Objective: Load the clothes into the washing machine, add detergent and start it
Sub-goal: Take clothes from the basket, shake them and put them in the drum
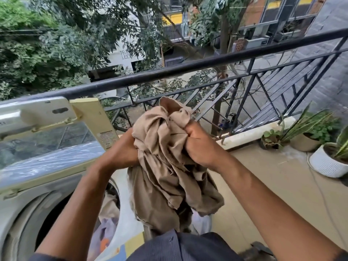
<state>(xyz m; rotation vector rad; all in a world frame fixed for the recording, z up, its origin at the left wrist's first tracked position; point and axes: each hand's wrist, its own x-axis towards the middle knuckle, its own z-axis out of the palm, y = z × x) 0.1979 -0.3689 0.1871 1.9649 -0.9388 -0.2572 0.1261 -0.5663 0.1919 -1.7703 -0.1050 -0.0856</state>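
Both hands raised | left hand (123, 151), right hand (200, 144): fingers clenched on bunched tan garment (169, 166) | above washing machine (28, 204)

Both forearms are bare from wrist to past the elbow. Left hand (125, 149) and right hand (200, 146) carry no rings, watch or gloves. A dark grey-blue ribbed garment (180, 247) with fine vertical lines covers the torso; a short sleeve edge (49, 258) shows at the left arm.
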